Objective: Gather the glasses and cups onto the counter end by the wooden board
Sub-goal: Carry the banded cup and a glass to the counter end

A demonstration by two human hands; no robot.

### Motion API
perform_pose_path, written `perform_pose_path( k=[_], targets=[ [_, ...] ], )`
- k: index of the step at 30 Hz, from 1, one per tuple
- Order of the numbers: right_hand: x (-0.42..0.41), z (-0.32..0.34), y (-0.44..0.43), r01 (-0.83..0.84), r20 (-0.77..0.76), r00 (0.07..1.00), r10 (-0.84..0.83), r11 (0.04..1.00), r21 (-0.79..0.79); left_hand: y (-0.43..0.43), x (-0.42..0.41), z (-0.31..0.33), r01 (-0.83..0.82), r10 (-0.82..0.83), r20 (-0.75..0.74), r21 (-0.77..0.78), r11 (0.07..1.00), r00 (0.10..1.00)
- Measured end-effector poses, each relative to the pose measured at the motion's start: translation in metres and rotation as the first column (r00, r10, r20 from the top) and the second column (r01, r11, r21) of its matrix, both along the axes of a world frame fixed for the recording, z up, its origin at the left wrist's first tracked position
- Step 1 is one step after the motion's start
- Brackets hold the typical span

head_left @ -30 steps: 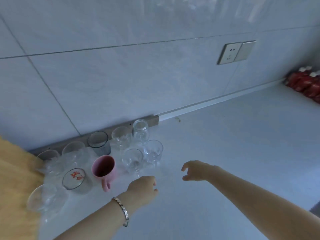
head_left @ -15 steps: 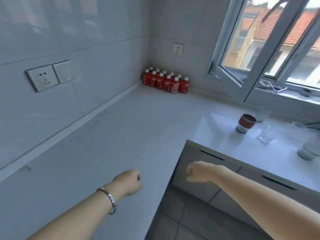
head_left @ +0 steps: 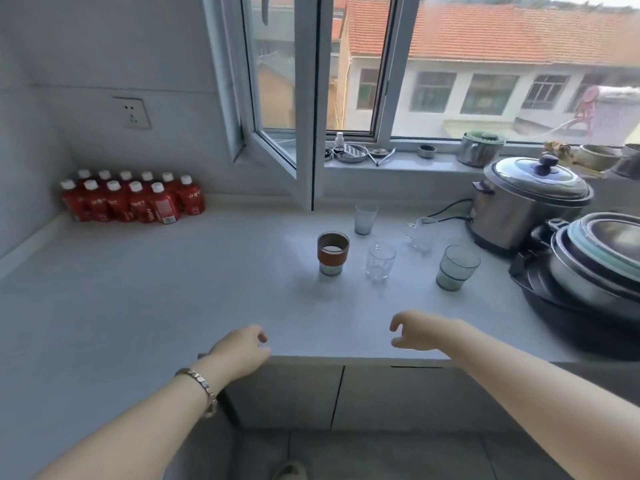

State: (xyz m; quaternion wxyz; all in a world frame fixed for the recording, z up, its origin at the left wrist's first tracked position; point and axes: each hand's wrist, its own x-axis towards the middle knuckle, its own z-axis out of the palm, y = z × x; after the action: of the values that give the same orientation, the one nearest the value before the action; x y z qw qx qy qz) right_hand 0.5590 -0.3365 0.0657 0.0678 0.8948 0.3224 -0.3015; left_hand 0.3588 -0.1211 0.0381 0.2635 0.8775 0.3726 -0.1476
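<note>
Now both hands hold nothing: left hand [head_left: 242,348] loosely curled, right hand [head_left: 417,330] open, near five cups [head_left: 380,260] on the desk [head_left: 173,289].

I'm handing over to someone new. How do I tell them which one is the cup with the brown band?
Start at the open window and drop to the counter below it, where five drinking vessels stand apart. The cup with the brown band is the leftmost. Its neighbours are all plain glass; it alone wears a brown sleeve around its middle.
</note>
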Motion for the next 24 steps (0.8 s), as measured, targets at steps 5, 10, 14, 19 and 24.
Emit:
perform_pose_path(
  k=[5,10,14,19,24],
  targets=[
    [0.079,-0.016,0.015,0.108,-0.021,0.994,-0.108,0.994,0.013,0.036,0.114,-0.011,0.111,-0.112,0.026,0.043,0.993,0.993],
    [0.149,-0.025,0.041,0.249,-0.054,0.968,-0.247,0.968,0.038,0.065,0.237,-0.016,0.150,-0.155,0.145,0.043,0.988,0.977],
    [0.189,-0.037,0.057,0.318,-0.074,0.946,-0.314,0.947,0.049,0.073,0.308,-0.028,0.185,-0.185,0.112,0.011,0.983,0.976],
    [0.223,-0.052,0.068,0.327,-0.097,0.943,-0.318,0.941,0.093,0.076,0.339,-0.054,0.246,-0.245,-0.016,0.044,0.968,0.969],
    [0.264,-0.054,0.090,0.036,-0.038,0.999,-0.030,0.985,0.171,0.079,0.333,-0.062,0.221,-0.223,0.026,0.061,0.973,0.975]
  ],
)
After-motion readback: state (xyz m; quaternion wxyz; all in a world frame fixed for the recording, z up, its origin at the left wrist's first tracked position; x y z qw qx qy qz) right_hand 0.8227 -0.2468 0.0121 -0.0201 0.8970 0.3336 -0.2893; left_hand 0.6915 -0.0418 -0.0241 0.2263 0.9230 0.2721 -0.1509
